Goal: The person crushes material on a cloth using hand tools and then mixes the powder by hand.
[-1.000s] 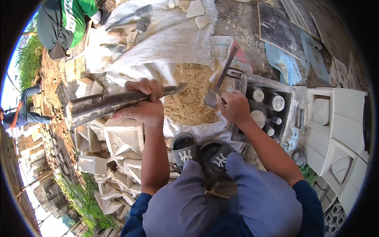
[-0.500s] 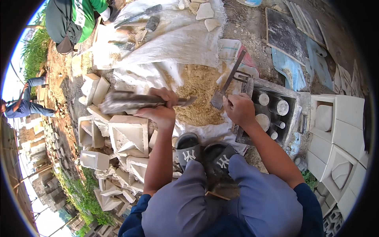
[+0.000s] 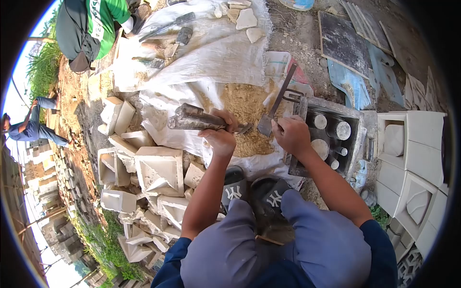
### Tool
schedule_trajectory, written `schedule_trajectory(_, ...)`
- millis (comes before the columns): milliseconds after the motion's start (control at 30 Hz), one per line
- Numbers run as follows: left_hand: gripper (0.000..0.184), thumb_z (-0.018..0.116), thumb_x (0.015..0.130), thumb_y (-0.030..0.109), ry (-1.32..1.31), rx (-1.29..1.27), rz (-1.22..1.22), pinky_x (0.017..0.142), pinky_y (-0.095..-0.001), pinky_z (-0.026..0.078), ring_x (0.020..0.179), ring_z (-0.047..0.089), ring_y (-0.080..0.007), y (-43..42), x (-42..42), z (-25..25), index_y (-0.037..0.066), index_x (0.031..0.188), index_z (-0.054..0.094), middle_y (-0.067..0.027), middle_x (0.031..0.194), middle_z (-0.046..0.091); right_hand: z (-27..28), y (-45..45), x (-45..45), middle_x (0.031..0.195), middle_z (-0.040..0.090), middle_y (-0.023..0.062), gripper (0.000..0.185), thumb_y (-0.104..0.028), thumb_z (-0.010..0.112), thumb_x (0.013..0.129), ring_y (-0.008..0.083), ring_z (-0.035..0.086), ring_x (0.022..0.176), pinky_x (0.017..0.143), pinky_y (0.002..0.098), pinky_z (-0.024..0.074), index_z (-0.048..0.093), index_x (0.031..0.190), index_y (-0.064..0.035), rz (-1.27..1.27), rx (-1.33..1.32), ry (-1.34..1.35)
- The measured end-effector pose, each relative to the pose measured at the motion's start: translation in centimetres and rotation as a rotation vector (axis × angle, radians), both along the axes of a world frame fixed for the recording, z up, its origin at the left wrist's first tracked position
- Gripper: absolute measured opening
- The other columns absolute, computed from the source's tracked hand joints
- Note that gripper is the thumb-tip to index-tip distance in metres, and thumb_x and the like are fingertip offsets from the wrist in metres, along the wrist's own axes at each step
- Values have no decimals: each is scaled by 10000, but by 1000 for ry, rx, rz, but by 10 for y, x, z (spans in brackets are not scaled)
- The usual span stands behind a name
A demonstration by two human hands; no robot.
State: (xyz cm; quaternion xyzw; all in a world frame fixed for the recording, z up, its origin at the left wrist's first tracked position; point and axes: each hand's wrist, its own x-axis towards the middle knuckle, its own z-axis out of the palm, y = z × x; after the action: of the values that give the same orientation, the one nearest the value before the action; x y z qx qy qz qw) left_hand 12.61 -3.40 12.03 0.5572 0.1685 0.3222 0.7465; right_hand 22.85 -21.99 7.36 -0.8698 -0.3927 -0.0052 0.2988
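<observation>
My left hand (image 3: 220, 139) is wrapped round a grey, cement-caked tool (image 3: 194, 118). Its thick, blunt end points left, and a narrower tip sticks out on the right over the sandy mix (image 3: 247, 103). My right hand (image 3: 292, 134) is closed, its fingertips at the edge of a dark metal scraper (image 3: 265, 124) with a square plate and a long, flat bar. The bar slants up and away to the right. Close beside my right wrist stands a metal mould box (image 3: 331, 102) with several round cores inside.
Pale broken blocks (image 3: 159, 172) are heaped at left. Moulded blocks (image 3: 418, 144) stack at right. A white sheet (image 3: 211, 53) spreads ahead, with a long-handled tool (image 3: 168, 26) on it. A person in green (image 3: 103, 24) is at upper left; another person (image 3: 36, 122) is farther left.
My left hand and the caked tool have moved right, closer to my right hand. The tool was blurred by motion and is now sharper. My right hand stays by the scraper.
</observation>
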Motion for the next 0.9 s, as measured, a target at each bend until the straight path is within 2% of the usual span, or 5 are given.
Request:
schedule_trajectory(233,985,228,685,1011,-477,-7,-60,493,-316,282,479,310,-132,4,-12,50,61,805,460,-22,545,351,1,-3,-5,620,587,121,334,-211,653,909,355,586,618,657,452,481,556,624,-66,22,39,20)
schedule_trajectory(433,948,223,728,983,-6,69,27,480,-295,275,484,329,-133,-10,6,-2,65,813,442,-22,578,377,6,-2,-2,630,607,116,314,-223,645,899,348,597,636,667,450,501,576,632,-73,13,33,13)
schedule_trajectory(633,958,242,703,997,-426,9,-28,470,-302,273,467,328,-134,-7,-4,36,69,796,458,-12,539,358,0,-5,-3,610,583,114,334,-220,666,898,344,576,602,638,446,479,551,621,-72,29,75,11)
schedule_trajectory(767,955,218,711,989,-121,73,45,470,-310,269,462,327,-137,-13,4,-32,68,791,453,-27,540,363,3,-4,-3,605,577,111,332,-216,670,894,339,575,603,636,443,475,546,622,-70,38,83,12)
schedule_trajectory(900,964,196,713,992,-93,36,133,469,-303,270,461,326,-130,-3,11,12,69,792,459,-26,539,352,1,-5,-4,604,575,111,332,-211,669,893,340,574,605,632,445,474,542,620,-71,30,91,-1)
